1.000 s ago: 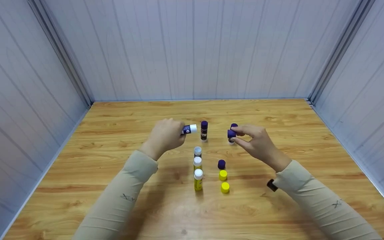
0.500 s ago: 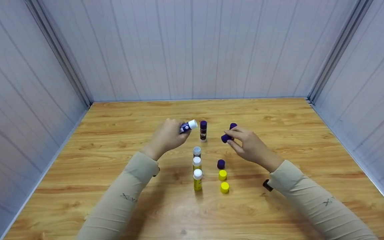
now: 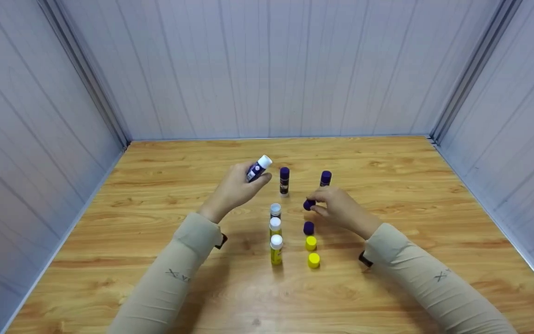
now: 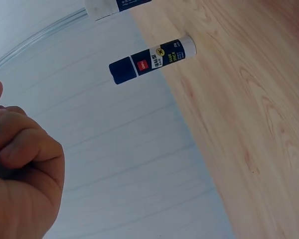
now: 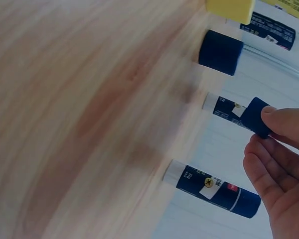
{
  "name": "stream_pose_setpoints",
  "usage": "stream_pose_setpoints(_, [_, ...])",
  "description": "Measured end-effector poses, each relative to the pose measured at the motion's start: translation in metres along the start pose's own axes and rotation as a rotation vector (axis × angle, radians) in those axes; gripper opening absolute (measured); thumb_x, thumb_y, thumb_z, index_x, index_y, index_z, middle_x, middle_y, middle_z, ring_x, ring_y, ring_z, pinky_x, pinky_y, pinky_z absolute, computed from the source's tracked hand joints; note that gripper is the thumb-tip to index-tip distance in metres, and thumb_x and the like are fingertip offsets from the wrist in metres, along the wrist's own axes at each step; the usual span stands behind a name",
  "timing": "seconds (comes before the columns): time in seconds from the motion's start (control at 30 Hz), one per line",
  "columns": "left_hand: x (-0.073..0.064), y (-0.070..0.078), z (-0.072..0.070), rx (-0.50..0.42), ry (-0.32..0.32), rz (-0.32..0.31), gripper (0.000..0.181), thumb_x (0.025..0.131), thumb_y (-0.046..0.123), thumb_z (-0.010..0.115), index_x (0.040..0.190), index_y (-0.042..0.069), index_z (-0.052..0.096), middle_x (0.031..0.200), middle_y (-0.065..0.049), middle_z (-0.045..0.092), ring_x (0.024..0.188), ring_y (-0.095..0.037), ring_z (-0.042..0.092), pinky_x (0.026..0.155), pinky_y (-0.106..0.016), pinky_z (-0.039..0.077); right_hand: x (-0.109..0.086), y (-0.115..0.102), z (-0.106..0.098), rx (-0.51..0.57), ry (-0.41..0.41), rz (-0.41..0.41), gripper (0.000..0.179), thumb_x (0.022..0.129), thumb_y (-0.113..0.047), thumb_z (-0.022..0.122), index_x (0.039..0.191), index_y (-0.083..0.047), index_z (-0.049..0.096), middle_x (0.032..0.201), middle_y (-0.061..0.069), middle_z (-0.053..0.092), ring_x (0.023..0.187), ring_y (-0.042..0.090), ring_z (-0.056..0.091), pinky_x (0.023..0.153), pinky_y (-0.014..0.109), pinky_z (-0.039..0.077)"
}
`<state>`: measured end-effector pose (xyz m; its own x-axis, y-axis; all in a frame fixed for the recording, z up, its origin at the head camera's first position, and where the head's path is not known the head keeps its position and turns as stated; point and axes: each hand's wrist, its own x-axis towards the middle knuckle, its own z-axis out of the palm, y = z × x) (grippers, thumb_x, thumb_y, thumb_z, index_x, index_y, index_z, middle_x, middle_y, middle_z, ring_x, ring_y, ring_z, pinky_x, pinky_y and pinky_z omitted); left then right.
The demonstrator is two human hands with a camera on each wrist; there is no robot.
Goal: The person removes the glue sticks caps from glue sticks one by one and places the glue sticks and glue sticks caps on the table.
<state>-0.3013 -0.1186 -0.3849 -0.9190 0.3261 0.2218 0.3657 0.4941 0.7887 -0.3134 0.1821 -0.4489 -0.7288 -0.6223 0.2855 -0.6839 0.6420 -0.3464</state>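
Note:
My left hand (image 3: 235, 188) holds a navy-labelled glue stick (image 3: 257, 170) tilted, its white end pointing up and right. In the left wrist view the fingers of this hand are curled, with the held stick out of sight. Low over the table, my right hand (image 3: 343, 212) pinches a dark blue cap (image 5: 255, 117) between thumb and fingertips. Just nearer than it, another dark blue cap (image 3: 308, 228) stands on the table. Beyond the hands are two upright glue sticks with dark caps, one in the middle (image 3: 284, 181) and one at the right (image 3: 326, 178), partly hidden by the right hand.
Three white-topped sticks stand in a row: a dark-labelled one (image 3: 275, 211), then a yellow one (image 3: 275, 226) and a nearer yellow one (image 3: 276, 251). To their right are two yellow caps, the farther (image 3: 311, 243) and the nearer (image 3: 314, 260). Panel walls enclose the wooden table (image 3: 155, 162).
My right hand has carried the dark cap left and toward me, lowering it behind the other dark cap. My left hand has tilted its glue stick from nearly level to more upright.

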Motion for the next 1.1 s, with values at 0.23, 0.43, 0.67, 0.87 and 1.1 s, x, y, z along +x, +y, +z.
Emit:
stream_pose_setpoints(0.23, [-0.001,-0.003,0.0,-0.046,0.018,0.023,0.03,0.111,0.036,0.061,0.114,0.007,0.067,0.085,-0.003,0.056,0.072,-0.017,0.05,0.065,-0.032,0.046,0.005,0.002,0.007,-0.009,-0.096,0.044,0.021,0.101,-0.006,0.077,0.121,0.001,0.08,0.116,0.016,0.079,0.106,0.031,0.076,0.095,0.046,0.064])
stream_pose_setpoints(0.43, [-0.003,-0.004,0.0,-0.052,0.019,0.032,0.036,0.113,0.041,0.054,0.111,0.007,0.064,0.086,-0.003,0.055,0.071,-0.017,0.048,0.065,-0.032,0.045,0.008,0.003,0.01,-0.002,-0.173,0.101,0.02,0.102,-0.008,0.076,0.121,-0.003,0.081,0.113,0.012,0.08,0.104,0.028,0.076,0.094,0.045,0.064])
stream_pose_setpoints(0.67, [-0.005,-0.006,0.001,-0.135,0.002,0.03,0.026,0.114,0.033,0.049,0.108,0.01,0.059,0.085,-0.003,0.053,0.071,-0.017,0.045,0.065,-0.032,0.04,0.012,0.004,0.012,-0.005,-0.21,0.128,0.02,0.102,-0.007,0.075,0.121,-0.001,0.08,0.109,0.013,0.08,0.1,0.028,0.075,0.092,0.046,0.064])
stream_pose_setpoints(0.87, [-0.005,-0.007,0.003,-0.187,-0.032,0.018,0.023,0.113,0.03,0.045,0.105,0.012,0.056,0.081,-0.002,0.05,0.068,-0.017,0.042,0.064,-0.03,0.037,0.016,0.006,0.014,0.013,-0.225,0.111,0.017,0.101,-0.002,0.073,0.116,0.001,0.081,0.108,0.014,0.082,0.1,0.028,0.078,0.092,0.046,0.064])
stream_pose_setpoints(1.1, [-0.004,-0.01,0.005,-0.172,-0.049,-0.001,0.022,0.113,0.031,0.044,0.107,0.013,0.056,0.086,-0.003,0.052,0.071,-0.018,0.044,0.065,-0.032,0.038,0.021,0.003,0.013,0.023,-0.269,0.178,0.016,0.103,-0.006,0.073,0.116,-0.004,0.081,0.11,0.011,0.082,0.1,0.025,0.077,0.091,0.044,0.065])
